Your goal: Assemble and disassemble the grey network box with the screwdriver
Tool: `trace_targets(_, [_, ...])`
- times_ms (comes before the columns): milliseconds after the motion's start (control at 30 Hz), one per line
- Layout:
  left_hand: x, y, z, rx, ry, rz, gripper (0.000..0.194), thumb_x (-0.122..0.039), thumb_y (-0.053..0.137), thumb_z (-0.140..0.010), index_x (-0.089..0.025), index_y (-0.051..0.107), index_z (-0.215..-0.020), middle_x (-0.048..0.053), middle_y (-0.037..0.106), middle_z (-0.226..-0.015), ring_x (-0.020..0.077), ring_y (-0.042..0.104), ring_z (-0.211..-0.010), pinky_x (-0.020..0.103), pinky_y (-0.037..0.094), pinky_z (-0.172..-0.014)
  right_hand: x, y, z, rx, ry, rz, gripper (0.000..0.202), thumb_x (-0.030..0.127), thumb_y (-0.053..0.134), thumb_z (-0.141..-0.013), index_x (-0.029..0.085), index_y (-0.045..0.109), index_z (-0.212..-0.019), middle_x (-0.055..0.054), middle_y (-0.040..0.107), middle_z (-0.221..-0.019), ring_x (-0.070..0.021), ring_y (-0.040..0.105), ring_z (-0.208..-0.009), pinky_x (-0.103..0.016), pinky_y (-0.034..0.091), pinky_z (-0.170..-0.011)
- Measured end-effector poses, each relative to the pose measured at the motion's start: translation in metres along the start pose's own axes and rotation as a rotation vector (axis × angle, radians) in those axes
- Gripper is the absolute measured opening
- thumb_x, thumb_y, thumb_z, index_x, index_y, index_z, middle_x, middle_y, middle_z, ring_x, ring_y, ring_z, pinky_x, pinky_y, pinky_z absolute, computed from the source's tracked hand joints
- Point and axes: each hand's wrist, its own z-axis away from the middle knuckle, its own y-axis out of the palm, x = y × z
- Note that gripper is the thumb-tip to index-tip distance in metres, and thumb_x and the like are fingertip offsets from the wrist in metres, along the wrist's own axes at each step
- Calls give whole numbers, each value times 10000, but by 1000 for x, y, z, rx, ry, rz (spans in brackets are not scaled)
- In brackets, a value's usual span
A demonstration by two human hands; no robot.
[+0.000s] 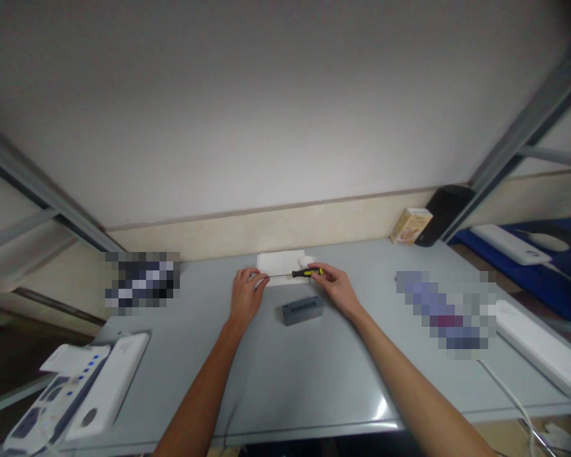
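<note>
White power strips (76, 393) lie at the table's (285, 374) left edge. The left hand (245, 297) pinches the tip of a screwdriver (301, 273) over a white cloth (278, 261); the right hand (335, 285) grips its yellow-black handle. It looks light, stiff, best held by that handle. A grey vented box (303, 310) sits closed just before them; its contents are hidden.

A grey table (290, 374) carries a small grey box (303, 310) between the hands, white paper (280, 261) just beyond them.
</note>
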Motion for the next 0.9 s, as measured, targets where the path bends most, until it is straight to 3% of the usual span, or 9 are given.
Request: trace_targets(900, [-14, -9, -1, -41, 32, -55, 147, -317, 639, -949, -272, 770, -997, 82, 652, -1112, 263, 548, -1061, 419, 458, -942, -5, -10, -2, 27, -51, 13, 317, 421, 761, -788, 240, 792, -1046, -36, 715, -737, -236, 647, -760, -324, 476, -657])
